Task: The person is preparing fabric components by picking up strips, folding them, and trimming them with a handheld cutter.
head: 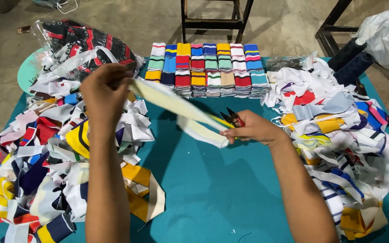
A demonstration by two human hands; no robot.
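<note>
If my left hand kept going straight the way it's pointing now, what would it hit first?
Probably the clear plastic bag of dark patterned fabric, which lies just beyond the left hand toward the table's far left. The hand is raised holding the pale strip, so depth is uncertain.

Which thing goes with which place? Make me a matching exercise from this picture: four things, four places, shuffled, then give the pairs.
Things:
1. thread snips
2. pale fabric strip
3. folded striped stacks
4. dark thread cones

Places:
A. far edge of the teal table, in a row
B. stretched between left hand and right hand
C. far right, beside a white bag
D. in the right hand

Pairs: 1-D, 2-B, 3-A, 4-C
</note>
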